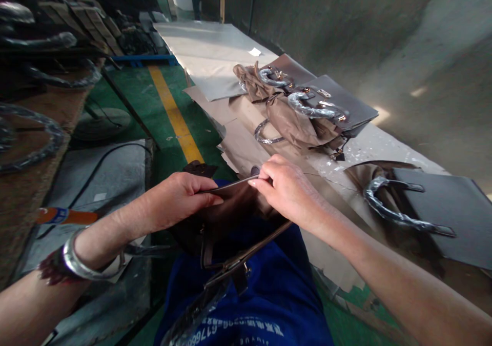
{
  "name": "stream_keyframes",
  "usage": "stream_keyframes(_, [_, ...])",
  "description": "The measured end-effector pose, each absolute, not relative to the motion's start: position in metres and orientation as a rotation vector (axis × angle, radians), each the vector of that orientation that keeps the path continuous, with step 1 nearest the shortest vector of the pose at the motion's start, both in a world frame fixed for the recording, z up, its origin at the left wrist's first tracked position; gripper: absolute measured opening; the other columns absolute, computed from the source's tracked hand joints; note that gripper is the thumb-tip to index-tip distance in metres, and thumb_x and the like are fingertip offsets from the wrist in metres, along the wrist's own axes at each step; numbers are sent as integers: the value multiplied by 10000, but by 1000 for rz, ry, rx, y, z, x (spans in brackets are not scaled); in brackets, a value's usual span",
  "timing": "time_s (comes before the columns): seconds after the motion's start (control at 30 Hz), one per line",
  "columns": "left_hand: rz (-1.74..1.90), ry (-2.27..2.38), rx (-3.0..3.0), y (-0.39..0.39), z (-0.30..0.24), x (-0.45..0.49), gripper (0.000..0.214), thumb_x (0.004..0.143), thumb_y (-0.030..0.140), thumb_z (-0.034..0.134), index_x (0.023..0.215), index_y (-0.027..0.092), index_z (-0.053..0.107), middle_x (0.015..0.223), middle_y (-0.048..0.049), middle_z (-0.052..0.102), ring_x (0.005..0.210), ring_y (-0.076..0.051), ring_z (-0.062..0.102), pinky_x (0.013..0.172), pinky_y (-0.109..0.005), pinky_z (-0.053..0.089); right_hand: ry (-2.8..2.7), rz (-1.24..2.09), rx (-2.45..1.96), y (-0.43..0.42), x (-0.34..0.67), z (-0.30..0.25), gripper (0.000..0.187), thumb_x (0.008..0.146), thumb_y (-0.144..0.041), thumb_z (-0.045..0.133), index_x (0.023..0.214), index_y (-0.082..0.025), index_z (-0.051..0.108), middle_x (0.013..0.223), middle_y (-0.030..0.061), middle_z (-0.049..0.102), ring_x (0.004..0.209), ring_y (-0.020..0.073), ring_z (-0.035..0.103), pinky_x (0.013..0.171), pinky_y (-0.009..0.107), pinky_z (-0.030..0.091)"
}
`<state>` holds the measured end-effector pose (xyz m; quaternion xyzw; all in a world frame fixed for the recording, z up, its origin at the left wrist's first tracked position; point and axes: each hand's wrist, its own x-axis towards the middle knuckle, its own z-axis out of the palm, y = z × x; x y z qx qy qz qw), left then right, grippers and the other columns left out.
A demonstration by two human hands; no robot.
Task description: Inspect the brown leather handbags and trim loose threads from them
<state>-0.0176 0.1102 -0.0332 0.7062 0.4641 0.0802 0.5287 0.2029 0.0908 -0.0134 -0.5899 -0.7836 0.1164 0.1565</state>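
A dark brown handbag [234, 202] lies open across my lap, its mouth toward me. My left hand [179, 200] pinches the bag's far rim between thumb and fingers. A short way along the same rim, my right hand [286, 184] also pinches the edge, thumb toward me. The rim is drawn fairly straight between both hands. On the near side, the other rim with a small hanging tab [240, 279] rests over a blue apron [269, 289]. A plastic-wrapped handle [196, 312] falls toward the bottom. The bag's lower part is hidden.
Bags with wrapped handles [311, 105] and brown paper lie on the pale table [200, 43] ahead right. Another grey bag [453, 212] sits nearer at right. At left stand a bench [77, 105] with wrapped handles and a metal-topped surface [111, 177] with an orange-handled tool [77, 216].
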Motion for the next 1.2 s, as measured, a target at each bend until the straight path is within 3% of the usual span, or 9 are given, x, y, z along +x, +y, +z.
stream_keyframes(0.17, [172, 1124, 1760, 106, -27, -14, 262, 779, 393, 533, 803, 181, 684, 649, 17, 624, 594, -129, 517, 527, -192, 388, -2148, 366, -1784, 92, 203, -14, 209, 761, -284, 673, 686, -177, 510, 667, -14, 527, 618, 126, 499, 574, 249, 350])
stream_keyframes(0.33, [146, 1174, 1817, 98, -29, -15, 298, 799, 422, 492, 806, 182, 668, 665, 21, 623, 644, -147, 544, 580, -203, 407, -2117, 465, -1616, 92, 205, -17, 207, 773, -226, 666, 954, -183, 574, 829, 11, 603, 735, 133, 561, 653, 243, 383])
stream_keyframes(0.43, [97, 1175, 1826, 97, -24, -17, 342, 812, 458, 463, 818, 174, 654, 709, 12, 638, 680, -161, 568, 595, -209, 417, -2212, 431, -1609, 92, 206, -18, 56, 818, -242, 617, 814, -193, 643, 785, 9, 589, 723, 130, 558, 638, 242, 362])
stream_keyframes(0.6, [-139, 1183, 1937, 108, 0, -2, 443, 738, 565, 537, 895, 164, 639, 736, -11, 665, 691, -202, 611, 559, -228, 419, -2199, 390, -1627, 90, 205, -20, 122, 813, -230, 618, 705, -176, 640, 733, -3, 579, 679, 110, 548, 603, 225, 336])
stream_keyframes(0.73, [26, 1006, 2123, 122, 3, 25, 348, 791, 380, 540, 1068, 180, 601, 1025, -39, 670, 930, -205, 604, 781, -231, 430, -2198, 415, -1627, 87, 203, -22, 157, 824, -242, 602, 686, -170, 625, 717, -4, 560, 673, 108, 542, 615, 218, 343])
stream_keyframes(0.87, [22, 761, 2100, 128, -7, 41, 286, 853, 232, 420, 1031, 190, 638, 977, -11, 687, 874, -158, 619, 781, -206, 428, -2200, 584, -1576, 81, 211, -19, 220, 873, -280, 533, 710, -158, 619, 737, 22, 601, 705, 127, 570, 637, 227, 370])
stream_keyframes(0.97, [40, 803, 2066, 129, -8, 43, 306, 844, 216, 425, 1055, 225, 647, 1005, 11, 692, 906, -159, 618, 806, -204, 428, -2101, 706, -1580, 73, 224, -14, 241, 931, -292, 411, 901, -163, 611, 801, 46, 650, 758, 146, 605, 651, 237, 396])
stream_keyframes(1.03, [30, 833, 2026, 130, -6, 43, 309, 842, 222, 427, 1048, 236, 657, 999, 29, 696, 908, -158, 620, 807, -197, 430, -2071, 695, -1679, 67, 233, -11, 226, 911, -326, 444, 1003, -174, 583, 852, 58, 665, 801, 175, 617, 649, 253, 403])
stream_keyframes(1.2, [-5, 872, 1938, 135, -7, 43, 304, 845, 234, 416, 998, 202, 677, 926, 28, 706, 854, -159, 627, 762, -199, 445, -2128, 797, -1834, 63, 241, -13, 239, 860, -407, 520, 888, -184, 600, 772, 35, 661, 687, 168, 606, 564, 246, 383])
